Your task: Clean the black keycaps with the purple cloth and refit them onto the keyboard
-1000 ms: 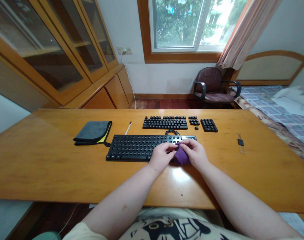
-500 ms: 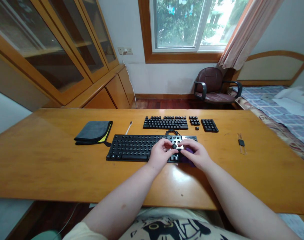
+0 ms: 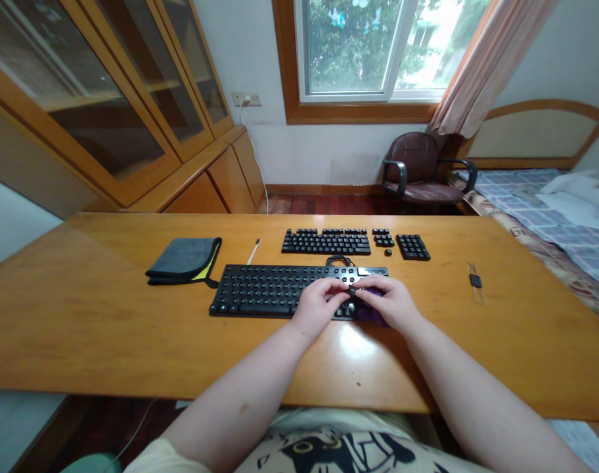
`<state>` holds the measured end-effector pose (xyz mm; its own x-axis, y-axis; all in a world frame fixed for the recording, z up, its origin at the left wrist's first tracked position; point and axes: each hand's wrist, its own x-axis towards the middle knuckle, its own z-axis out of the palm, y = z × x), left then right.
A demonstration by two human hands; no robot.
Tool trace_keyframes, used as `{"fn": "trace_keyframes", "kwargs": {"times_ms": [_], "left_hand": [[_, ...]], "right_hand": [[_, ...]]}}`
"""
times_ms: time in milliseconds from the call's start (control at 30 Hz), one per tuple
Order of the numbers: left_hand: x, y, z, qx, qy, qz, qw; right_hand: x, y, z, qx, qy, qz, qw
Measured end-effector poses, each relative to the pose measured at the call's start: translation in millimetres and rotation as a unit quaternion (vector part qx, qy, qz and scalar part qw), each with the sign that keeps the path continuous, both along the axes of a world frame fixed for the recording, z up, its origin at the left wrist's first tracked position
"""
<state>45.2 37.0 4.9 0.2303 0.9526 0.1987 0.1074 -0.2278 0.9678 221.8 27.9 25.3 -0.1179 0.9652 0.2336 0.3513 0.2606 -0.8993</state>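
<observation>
A wooden desk (image 3: 132,348) stretches across a room, with a window (image 3: 351,52) and a brown armchair (image 3: 418,167) beyond it. On the desk, a black keyboard base (image 3: 260,289), most of its keycaps off, lies crosswise in front of the person. Above its right part, 2 bare hands meet: the left hand (image 3: 322,305) and the right hand (image 3: 391,303) pinch 1 small black keycap (image 3: 351,290) between their fingertips, thumbs and fingers close together. A purple cloth (image 3: 371,314) shows below the right hand, over the base's right end; whether that hand also grips it, I cannot tell. Behind the base, loose black keycaps (image 3: 326,244) lie in keyboard order. To the left are a folded grey cloth (image 3: 184,259) and a slim white brush (image 3: 253,253); well to the right lies a black tool (image 3: 475,281) with wire loops.
</observation>
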Motion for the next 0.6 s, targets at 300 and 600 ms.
{"fn": "trace_keyframes", "kwargs": {"times_ms": [300,600], "left_hand": [[-3.7,-4.2,10.7,0.097,0.128,0.003,0.987],[-5.0,-3.3,13.2,0.116,0.176,-0.001,0.978]], "right_hand": [[5.8,1.4,10.1,0.023,-0.08,0.009,0.997],[28.8,10.4,9.8,-0.041,-0.165,0.007,0.985]]}}
